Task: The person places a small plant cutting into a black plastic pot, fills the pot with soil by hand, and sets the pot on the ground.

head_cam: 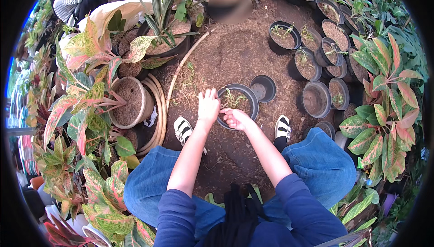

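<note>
A round black plastic pot (255, 101) stands on the soil before me, holding soil and several thin green plant cuttings (234, 98). My left hand (209, 105) is at the pot's left rim, fingers curled down; whatever lies inside them is hidden. Over the pot's near left edge is my right hand (236, 118), palm turned up and fingers bent, its fingertips close to the left hand. Whether it pinches a thin stem is too small to tell. Left of the hands, loose thin cuttings (185, 83) lie on the ground.
A smaller black pot (263, 88) touches the planted one. Several pots with cuttings (305, 64) stand at right, beside a pot without visible cuttings (316, 99). A coiled hose (161, 111) and a potted aglaonema (130, 102) are at left. Another person (73, 4) sits at upper left.
</note>
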A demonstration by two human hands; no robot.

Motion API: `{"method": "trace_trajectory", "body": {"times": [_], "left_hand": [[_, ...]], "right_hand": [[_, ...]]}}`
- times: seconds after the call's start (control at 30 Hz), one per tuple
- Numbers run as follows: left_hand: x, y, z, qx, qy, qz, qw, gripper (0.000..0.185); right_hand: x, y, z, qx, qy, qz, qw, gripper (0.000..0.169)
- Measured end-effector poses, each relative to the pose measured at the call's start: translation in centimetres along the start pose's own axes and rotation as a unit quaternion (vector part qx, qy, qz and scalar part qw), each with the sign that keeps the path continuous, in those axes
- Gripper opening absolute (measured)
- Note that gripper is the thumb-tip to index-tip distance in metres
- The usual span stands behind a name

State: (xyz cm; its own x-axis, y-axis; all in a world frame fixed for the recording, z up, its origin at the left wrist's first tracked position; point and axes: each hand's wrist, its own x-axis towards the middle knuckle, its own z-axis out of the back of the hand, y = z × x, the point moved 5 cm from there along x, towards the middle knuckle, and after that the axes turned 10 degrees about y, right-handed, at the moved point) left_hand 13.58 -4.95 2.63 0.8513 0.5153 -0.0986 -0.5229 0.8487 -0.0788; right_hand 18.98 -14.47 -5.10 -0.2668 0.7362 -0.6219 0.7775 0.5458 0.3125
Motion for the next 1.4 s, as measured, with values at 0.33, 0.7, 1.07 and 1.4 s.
{"method": "trace_trajectory", "body": {"times": [0.33, 0.7, 1.07, 1.4], "left_hand": [[1.4, 0.1, 0.3, 0.005, 0.011, -0.035, 0.999, 0.007], [-0.1, 0.5, 0.6, -0.067, 0.005, -0.015, 0.998, 0.008], [-7.7, 0.4, -3.8, -0.516, -0.132, 0.329, 0.780, 0.036], [-7.4, -4.5, -9.8, -0.809, 0.108, 0.219, 0.535, 0.036]], "right_hand": [[2.0, -0.5, 0.7, 0.024, 0.001, -0.039, 0.999, 0.029], [-0.4, 1.0, 1.3, -0.304, -0.048, -0.028, 0.951, 0.028], [-1.8, 1.3, 0.5, -0.218, -0.049, 0.061, 0.973, 0.011], [-9.4, 2.4, 0.3, -0.136, -0.136, 0.243, 0.951, 0.012]]}}
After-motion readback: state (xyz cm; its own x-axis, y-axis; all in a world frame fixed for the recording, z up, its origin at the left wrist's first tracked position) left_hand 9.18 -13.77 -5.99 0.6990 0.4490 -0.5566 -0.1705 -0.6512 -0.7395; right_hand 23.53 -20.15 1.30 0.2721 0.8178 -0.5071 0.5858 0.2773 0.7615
